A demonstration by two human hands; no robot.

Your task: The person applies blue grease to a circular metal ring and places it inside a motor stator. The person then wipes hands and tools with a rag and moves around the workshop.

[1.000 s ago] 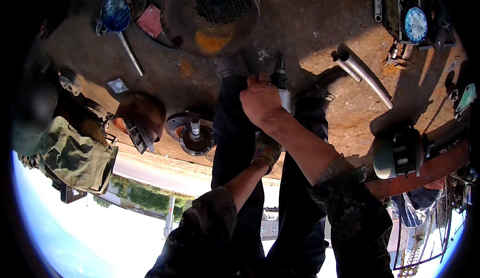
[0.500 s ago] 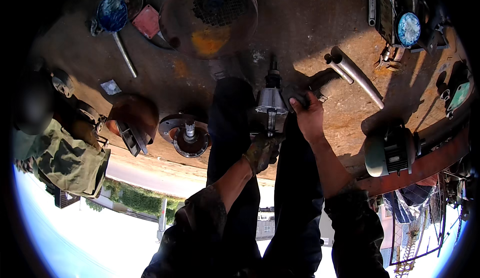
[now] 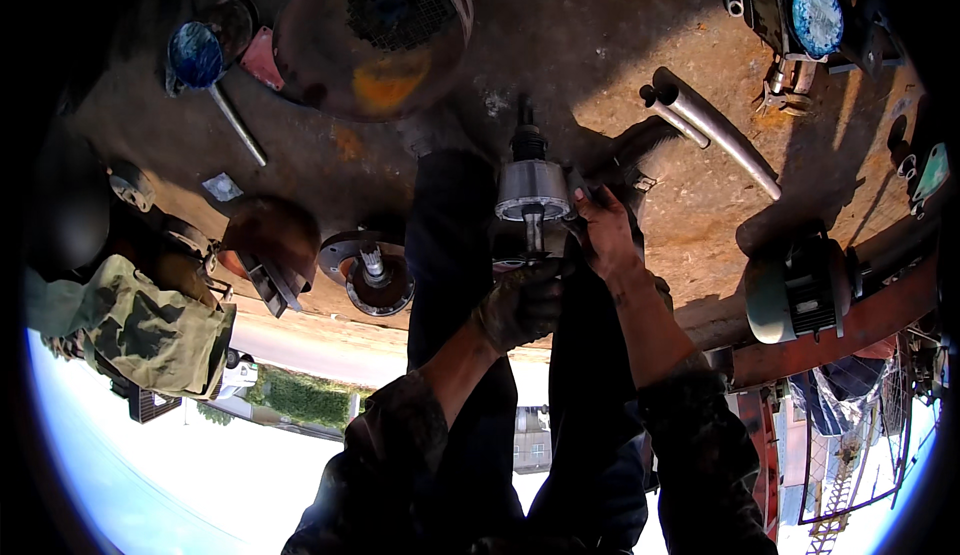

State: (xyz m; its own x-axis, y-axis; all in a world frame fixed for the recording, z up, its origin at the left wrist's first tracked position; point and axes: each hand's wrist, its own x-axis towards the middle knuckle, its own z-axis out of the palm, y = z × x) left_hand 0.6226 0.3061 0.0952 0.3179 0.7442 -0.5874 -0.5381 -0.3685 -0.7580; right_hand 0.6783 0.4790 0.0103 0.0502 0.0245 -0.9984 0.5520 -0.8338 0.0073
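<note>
Between my legs stands a metal shaft carrying a shiny, drum-shaped collar. A dark ribbed section tops the collar at the far end. My left hand, in a dirty work glove, is closed around the near end of the shaft. My bare right hand is at the right side of the collar. Its thumb and fingers are pressed together on a dark flat piece against the collar; the material of that piece is too dark to tell.
At the left lie a flanged hub, a rusty housing and camouflage cloth. A large round rusty cover lies ahead. To the right are metal pipes, an electric motor and a blue-rimmed tin of grease.
The view has shifted a little. The collar now shows more of its toothed near rim, so the shaft looks turned or tilted. My right hand has come closer in beside the collar.
</note>
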